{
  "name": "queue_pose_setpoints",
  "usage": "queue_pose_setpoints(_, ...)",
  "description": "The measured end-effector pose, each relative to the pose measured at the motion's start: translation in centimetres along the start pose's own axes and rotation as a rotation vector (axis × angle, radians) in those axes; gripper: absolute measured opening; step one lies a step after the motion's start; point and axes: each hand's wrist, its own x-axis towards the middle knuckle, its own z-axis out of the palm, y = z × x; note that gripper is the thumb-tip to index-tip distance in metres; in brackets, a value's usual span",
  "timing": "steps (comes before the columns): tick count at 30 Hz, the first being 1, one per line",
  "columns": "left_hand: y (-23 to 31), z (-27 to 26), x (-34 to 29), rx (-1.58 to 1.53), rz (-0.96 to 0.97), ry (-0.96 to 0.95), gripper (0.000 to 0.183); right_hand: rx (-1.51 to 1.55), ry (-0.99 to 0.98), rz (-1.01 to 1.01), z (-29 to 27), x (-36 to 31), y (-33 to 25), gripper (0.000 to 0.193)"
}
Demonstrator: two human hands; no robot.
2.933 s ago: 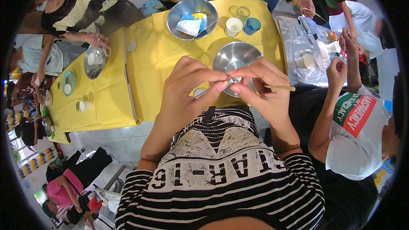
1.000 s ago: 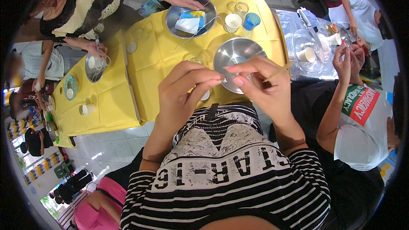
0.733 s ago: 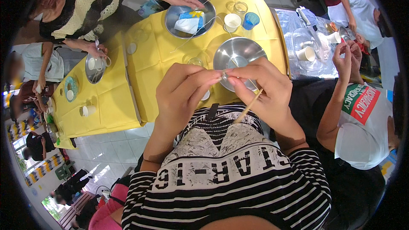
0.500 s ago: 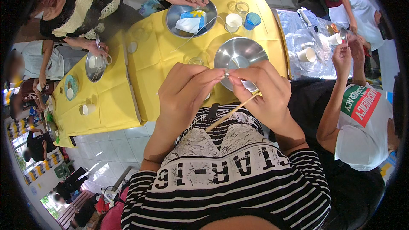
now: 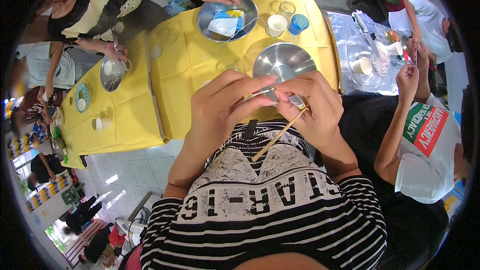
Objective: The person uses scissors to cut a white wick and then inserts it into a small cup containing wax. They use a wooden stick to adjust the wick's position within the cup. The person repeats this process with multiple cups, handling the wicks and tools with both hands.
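Note:
My left hand [image 5: 222, 107] and my right hand [image 5: 310, 105] meet in front of my chest, fingertips together, pinching a small pale piece [image 5: 270, 94] between them. A thin wooden stick [image 5: 277, 135] also sits in my right hand, slanting down toward my striped shirt. Just beyond my fingers an empty steel bowl [image 5: 284, 60] rests on the yellow table [image 5: 185, 70]. What the pale piece is cannot be made out.
A second steel bowl [image 5: 226, 17] with a blue-and-white packet sits further back, other people's hands over it. A white cup [image 5: 276, 24] and a blue cup [image 5: 298, 22] stand beside it. A person in a white shirt [image 5: 425, 145] sits close at my right.
The wooden stick in my right hand has swung from pointing right to slanting down toward my chest. My hands stay pressed together. Other people's hands have reached over the far bowl.

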Motion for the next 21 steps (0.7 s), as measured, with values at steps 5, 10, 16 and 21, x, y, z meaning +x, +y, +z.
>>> queue_pose_setpoints(5, -1.1, 0.0, 0.0, -0.178, 0.022, 0.007, 0.032, 0.049, -0.004, 0.010, 0.1, -0.1, -0.1, 0.022)
queue_pose_setpoints(10, -1.2, 0.0, 0.2, -0.253, 0.002, -0.005, 0.031, 0.039, 0.017, -0.018, 0.0, 0.0, 0.1, 0.021)
queue_pose_setpoints(16, -1.1, 0.1, 0.4, -0.251, -0.008, 0.020, 0.031, 0.027, 0.004, 0.013, 0.1, 0.1, 0.2, 0.021)
queue_pose_setpoints(21, -1.6, -0.1, 0.9, -0.048, 0.184, 0.113, 0.027, 0.123, -0.006, 0.219, -0.5, 0.4, 0.4, 0.022)
